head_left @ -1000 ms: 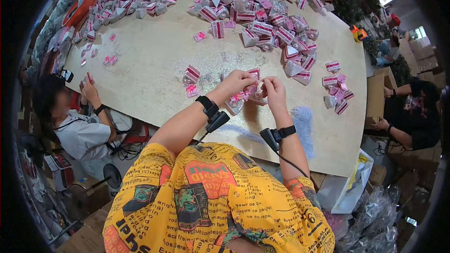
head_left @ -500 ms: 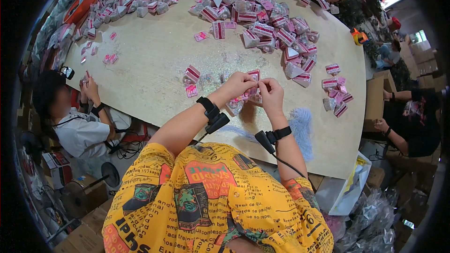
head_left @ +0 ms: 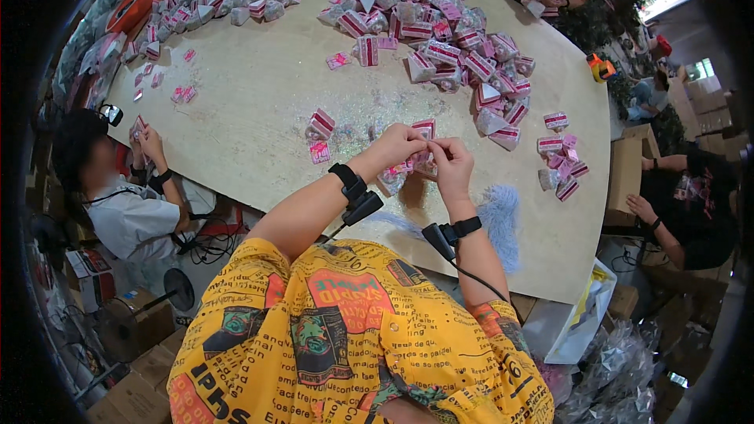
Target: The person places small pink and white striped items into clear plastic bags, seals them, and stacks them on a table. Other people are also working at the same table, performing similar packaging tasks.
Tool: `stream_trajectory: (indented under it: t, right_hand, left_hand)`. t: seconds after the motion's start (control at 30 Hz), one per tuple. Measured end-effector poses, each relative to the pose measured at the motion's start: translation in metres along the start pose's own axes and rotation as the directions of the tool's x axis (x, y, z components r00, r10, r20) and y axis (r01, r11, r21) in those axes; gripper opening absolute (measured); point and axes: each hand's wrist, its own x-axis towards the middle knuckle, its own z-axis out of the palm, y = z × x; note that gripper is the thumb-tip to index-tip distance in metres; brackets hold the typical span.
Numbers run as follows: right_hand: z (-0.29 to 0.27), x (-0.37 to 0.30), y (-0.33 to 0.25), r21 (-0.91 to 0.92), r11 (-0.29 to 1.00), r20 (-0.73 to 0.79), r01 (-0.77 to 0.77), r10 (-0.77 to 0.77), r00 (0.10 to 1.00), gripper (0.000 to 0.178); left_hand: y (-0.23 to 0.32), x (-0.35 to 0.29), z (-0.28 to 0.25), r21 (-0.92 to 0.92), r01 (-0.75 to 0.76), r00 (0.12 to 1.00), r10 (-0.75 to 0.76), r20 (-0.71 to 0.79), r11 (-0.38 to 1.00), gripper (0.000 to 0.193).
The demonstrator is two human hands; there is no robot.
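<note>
My left hand [head_left: 397, 144] and my right hand [head_left: 453, 166] meet above the near part of the table, thumbs and fingertips pinched close together. What lies between the fingertips is too small to make out. Right under them is a glittery ornament shaped like a cake slice [head_left: 425, 128], white with a pink-red stripe, partly hidden by my fingers. A pink tag [head_left: 402, 166] shows below my left hand. To the left lie another cake-slice ornament [head_left: 320, 123] and its pink tag [head_left: 320, 152]. Beside my right wrist rests a bundle of pale blue strings [head_left: 500, 220].
Large heaps of cake-slice ornaments [head_left: 441, 51] cover the far side of the table [head_left: 259, 110]; a smaller group [head_left: 561, 159] lies at right. An orange-yellow tape measure [head_left: 601, 67] sits at the right edge. Co-workers are at left, far right and right, one beside a cardboard box [head_left: 626, 177].
My hands stay together over the ornament, with only a slight shift of the right hand's fingers. At the far side, a co-worker's hands have drawn closer together.
</note>
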Motion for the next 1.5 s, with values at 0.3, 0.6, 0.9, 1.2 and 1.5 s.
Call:
stream_trajectory:
  t: [0.3,0.6,0.9,1.2,1.5]
  right_hand:
    - [-0.122,0.055,-0.075,0.319,0.947,-0.364,0.039,0.085,0.928,0.012]
    - [-0.275,0.075,-0.191,-0.155,0.901,-0.613,0.405,-0.409,0.676,0.01]
    - [-0.292,0.038,0.038,-0.308,0.924,-0.651,-0.226,-0.032,0.758,0.009]
    - [-0.226,-0.03,0.107,-0.495,0.641,-0.729,-0.587,0.062,0.681,0.018]
    - [-0.009,-0.021,-0.003,-0.06,0.897,0.309,-0.438,0.434,0.846,0.064]
  left_hand:
    - [0.019,-0.014,-0.046,-0.469,-0.068,0.959,-0.072,-0.273,0.88,0.022]
    - [0.017,-0.053,-0.136,0.392,0.087,0.706,0.221,-0.673,0.916,0.031]
    - [-0.058,-0.068,-0.151,0.257,0.232,0.868,-0.081,-0.49,0.938,0.059]
    - [-0.071,-0.058,-0.154,0.286,0.143,0.891,0.002,-0.454,0.948,0.04]
    - [-0.017,-0.064,-0.113,-0.265,0.26,0.956,-0.287,-0.068,0.929,0.022]
